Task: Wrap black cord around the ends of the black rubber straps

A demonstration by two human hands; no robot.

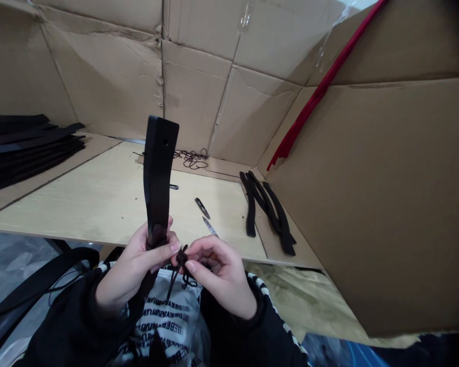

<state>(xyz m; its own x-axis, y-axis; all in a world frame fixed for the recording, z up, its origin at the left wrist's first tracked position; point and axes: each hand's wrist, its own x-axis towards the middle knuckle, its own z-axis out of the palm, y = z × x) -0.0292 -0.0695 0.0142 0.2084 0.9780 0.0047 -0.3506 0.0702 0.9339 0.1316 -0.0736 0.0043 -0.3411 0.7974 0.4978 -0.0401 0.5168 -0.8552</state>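
The left hand (pixel 132 265) is closed around the lower part of a black foam strap (pixel 158 173), which stands nearly upright with its long axis pointing up and away, leaning slightly and curving gently along its length. Its squared top end rises above the near edge of the bench (pixel 80 214), and a round hole sits just below that end. The strap's lower part carries on below the left hand, towards the person's lap.

The right hand (pixel 218 270) is pinched narrow, with thumb and forefinger on a knotted dark cord (pixel 181 257) just beside the left hand's fingertips. A loose end of the cord hangs down over a white plastic bag with black lettering (pixel 168 316) in front of the person. Both forearms are in black sleeves with striped trim (pixel 268 290).

On the pale wooden bench, thread snips (pixel 202 208) lie near the middle, with a narrow metal blade (pixel 210 227) just nearer the person. A tangle of thin dark cord (pixel 191 159) lies by the far edge. Three or so black straps (pixel 268 214) lie by the right edge, and a stack of black straps (pixel 30 148) fills the far left corner. Cardboard sheets (pixel 367 204) line the far and right sides, with a red strip (pixel 321 92) leaning against them.
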